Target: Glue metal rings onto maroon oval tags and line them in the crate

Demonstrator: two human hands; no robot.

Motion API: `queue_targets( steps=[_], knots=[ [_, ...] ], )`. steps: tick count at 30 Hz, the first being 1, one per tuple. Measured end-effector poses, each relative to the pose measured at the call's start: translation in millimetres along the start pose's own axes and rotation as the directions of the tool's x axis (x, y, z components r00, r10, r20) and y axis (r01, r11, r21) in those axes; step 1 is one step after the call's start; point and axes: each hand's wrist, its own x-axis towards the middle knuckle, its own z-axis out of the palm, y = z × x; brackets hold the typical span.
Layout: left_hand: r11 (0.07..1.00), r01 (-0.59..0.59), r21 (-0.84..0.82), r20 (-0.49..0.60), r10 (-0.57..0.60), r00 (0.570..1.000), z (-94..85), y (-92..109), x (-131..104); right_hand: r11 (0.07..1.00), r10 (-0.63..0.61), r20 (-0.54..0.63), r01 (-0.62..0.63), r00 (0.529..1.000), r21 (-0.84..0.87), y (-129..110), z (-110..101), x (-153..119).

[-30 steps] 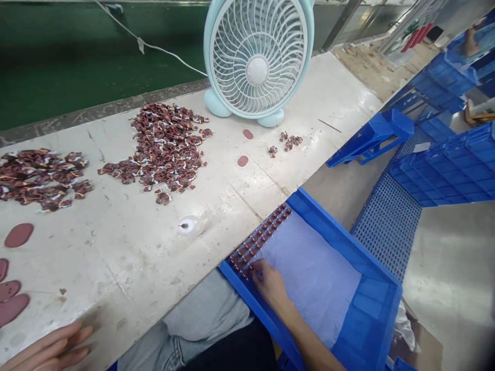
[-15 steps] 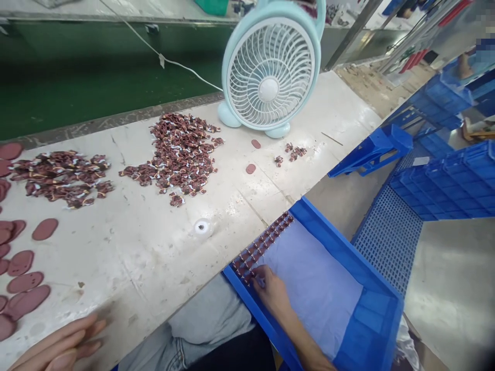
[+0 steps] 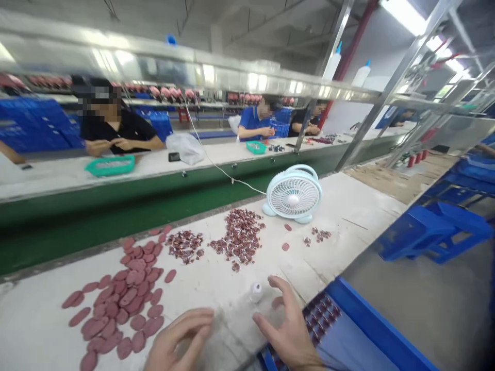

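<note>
My right hand (image 3: pixel 285 327) reaches over the table with thumb and fingers spread. Nothing is in it. Just beyond its thumb stands a small white bottle (image 3: pixel 256 292) with a dark tip. My left hand (image 3: pixel 181 337) hovers over the table to the left, fingers curved and apart from the thumb, holding nothing I can see. To its left lies a spread of flat reddish-brown oval pieces (image 3: pixel 129 296). Farther back are a big heap of small brown parts (image 3: pixel 242 237) and a smaller heap of brown parts (image 3: pixel 185 246). Rows of small brown pieces (image 3: pixel 323 314) line the blue crate (image 3: pixel 381 324), partly behind my right hand.
A light-blue fan (image 3: pixel 294 198) stands at the table's back edge, its white cord (image 3: pixel 247 184) running up left. Blue stools (image 3: pixel 436 232) are on the floor at right. Several people sit beyond the green divider (image 3: pixel 96 216), near green baskets (image 3: pixel 110 166).
The view has tilted up. My right hand has left the rows in the crate, holds nothing visible and is near the white bottle. My left hand has come toward the middle of the table.
</note>
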Motion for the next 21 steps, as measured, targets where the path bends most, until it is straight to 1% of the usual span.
queue_targets(
  steps=[1,3,5,7,8,10,12,16,18,21],
  knots=[
    [0.998,-0.043,0.035,0.058,0.041,0.997,1.3,9.1,23.9,0.999,-0.044,0.029,0.044,0.999,-0.002,-3.2,8.5,14.5],
    [0.986,-0.134,0.101,0.081,0.126,0.989,8.9,21.0,72.5,0.994,-0.107,0.058,0.105,0.993,0.035,-4.9,23.2,35.3],
    [0.965,-0.193,0.177,0.076,0.182,0.98,23.1,25.4,114.8,0.989,-0.132,0.035,0.13,0.991,0.077,-0.8,32.9,45.3],
    [0.946,-0.214,0.242,0.081,0.2,0.976,40.9,24.6,142.9,0.986,-0.14,-0.004,0.139,0.99,0.094,7.5,37.3,48.6],
    [0.938,-0.218,0.269,0.08,0.204,0.976,49.8,23.1,150.6,0.984,-0.146,-0.021,0.147,0.989,0.099,12.3,38.1,49.3],
    [0.922,-0.229,0.312,0.079,0.215,0.973,64.6,18.7,154.5,0.979,-0.162,-0.042,0.165,0.986,0.117,21.4,38.7,50.5],
    [0.905,-0.242,0.349,0.072,0.232,0.97,73.1,14.2,148.7,0.975,-0.17,-0.052,0.176,0.984,0.139,28.3,40.0,52.2],
    [0.881,-0.253,0.399,0.053,0.254,0.966,73.9,10.1,136.7,0.97,-0.159,-0.051,0.165,0.986,0.18,33.8,45.4,54.1],
    [0.875,-0.271,0.401,0.065,0.268,0.961,72.9,10.7,137.5,0.968,-0.155,-0.038,0.16,0.987,0.193,33.3,46.9,53.4],
    [0.872,-0.317,0.373,0.115,0.295,0.948,76.2,13.0,142.2,0.969,-0.152,-0.025,0.154,0.988,0.195,30.3,46.0,51.3]
  ],
)
